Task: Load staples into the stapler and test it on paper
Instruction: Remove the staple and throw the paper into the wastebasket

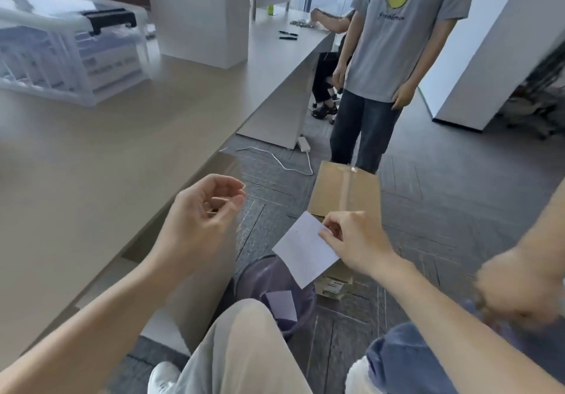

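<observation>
My right hand pinches the right edge of a small white sheet of paper and holds it above a dark waste bin on the floor. Another white scrap lies inside that bin. My left hand hovers beside the table edge with fingers loosely curled and apart, holding nothing that I can see. No stapler or staples appear in the head view.
A long beige table runs along the left, with a clear storage box on it. A cardboard box sits on the floor behind the paper. A person in a grey shirt stands ahead. Another person's hand is at right.
</observation>
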The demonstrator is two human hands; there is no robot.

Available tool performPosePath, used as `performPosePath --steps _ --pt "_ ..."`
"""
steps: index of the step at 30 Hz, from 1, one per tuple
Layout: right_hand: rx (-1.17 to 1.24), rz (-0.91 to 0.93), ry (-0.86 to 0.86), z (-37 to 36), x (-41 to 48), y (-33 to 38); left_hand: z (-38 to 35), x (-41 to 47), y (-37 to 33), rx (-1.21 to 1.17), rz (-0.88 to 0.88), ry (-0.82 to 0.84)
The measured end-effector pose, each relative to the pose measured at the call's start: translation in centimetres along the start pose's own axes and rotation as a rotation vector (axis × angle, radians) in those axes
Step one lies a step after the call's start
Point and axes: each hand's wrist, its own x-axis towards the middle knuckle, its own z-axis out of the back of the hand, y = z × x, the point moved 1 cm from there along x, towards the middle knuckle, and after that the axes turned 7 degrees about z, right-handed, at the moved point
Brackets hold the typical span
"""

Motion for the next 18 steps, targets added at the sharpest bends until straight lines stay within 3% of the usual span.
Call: performPosePath --steps 7,18 --pt "-0.004 -0.198 0.189 -14.2 2.1 -4.8 -3.5 5.7 3.4 0.055 0.013 -0.008" --pt "0.029 -0.305 0.282 -27.2 3.1 -10.3 -6.6 7.4 19.7 0.054 0.225 0.022"
